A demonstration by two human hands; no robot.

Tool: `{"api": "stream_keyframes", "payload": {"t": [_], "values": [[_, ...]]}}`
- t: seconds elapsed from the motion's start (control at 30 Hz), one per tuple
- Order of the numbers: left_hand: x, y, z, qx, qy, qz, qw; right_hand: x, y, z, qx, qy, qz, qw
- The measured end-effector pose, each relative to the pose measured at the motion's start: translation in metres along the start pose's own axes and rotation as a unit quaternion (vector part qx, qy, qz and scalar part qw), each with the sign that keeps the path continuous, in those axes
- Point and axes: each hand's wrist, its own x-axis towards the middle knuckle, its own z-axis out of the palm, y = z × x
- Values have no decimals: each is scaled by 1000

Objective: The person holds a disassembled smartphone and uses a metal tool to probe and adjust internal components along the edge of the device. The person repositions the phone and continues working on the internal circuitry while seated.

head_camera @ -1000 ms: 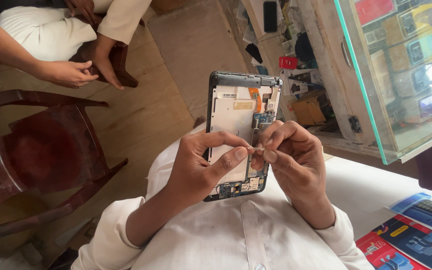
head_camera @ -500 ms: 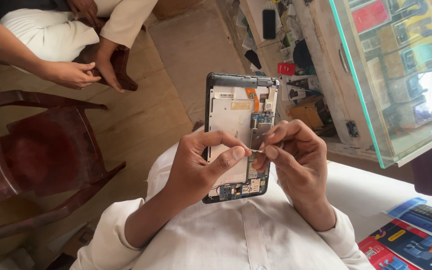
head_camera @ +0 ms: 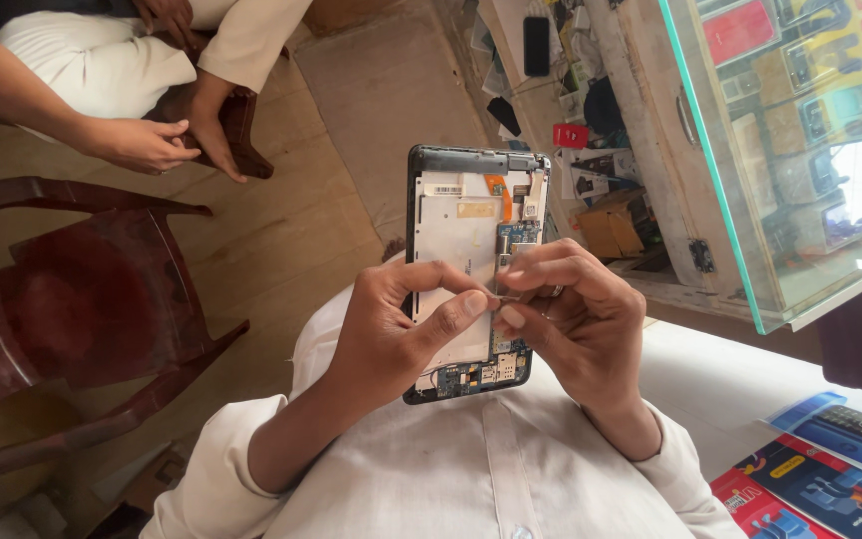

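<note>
Head view looks down on my two hands, which hold an opened tablet [head_camera: 471,250] with its back cover off. Its long axis runs up and down the frame with a slight tilt: the dark top edge points away from me toward the floor and the glass display case [head_camera: 800,150], the circuit-board end sits just above my white shirt [head_camera: 471,469].

My left hand [head_camera: 391,329] wraps the lower left side, fingers curled over the metal shield plate, thumb pressed across it. My right hand [head_camera: 571,319] is pinched tight on a small thin part [head_camera: 507,297], too tiny to make out, right where both thumbs nearly meet over the tablet's middle.

Off to the left stands a dark red plastic chair [head_camera: 72,309]. Another person's hand [head_camera: 142,145] rests near their foot at top left.
</note>
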Motion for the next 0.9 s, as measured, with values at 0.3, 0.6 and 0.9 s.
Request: {"api": "stream_keyframes", "payload": {"t": [0.3, 0.6, 0.9], "values": [[-2, -1, 0, -30, -14, -24, 999, -3, 4, -2, -99, 25, -22, 995], [-4, 0, 5, -8, -9, -11, 1000, -9, -2, -4, -150, 40, -20, 988], [-5, -1, 10, -23, -16, -16, 999, -12, -1, -8, -139, 43, -22, 989]]}}
